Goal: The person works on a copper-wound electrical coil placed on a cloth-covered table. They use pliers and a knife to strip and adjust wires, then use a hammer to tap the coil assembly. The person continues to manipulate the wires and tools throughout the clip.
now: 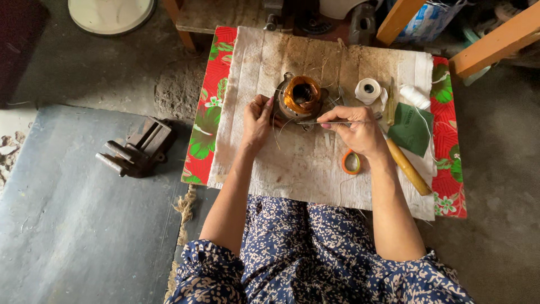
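Low table (450, 191), floral red cover, stained white cloth (292, 169) on top

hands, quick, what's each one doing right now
Left hand: closed on the side of the motor stator, steadying it.
Right hand: closed, pinching a thin metal tool that points at the stator.

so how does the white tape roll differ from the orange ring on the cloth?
The white tape roll is thick and wide-walled with a small dark core; the orange ring is a thin hoop, mostly open middle. The roll lies clear beyond the right hand; the ring lies by that wrist, partly hidden. Both are round and rest flat on the stained cloth.
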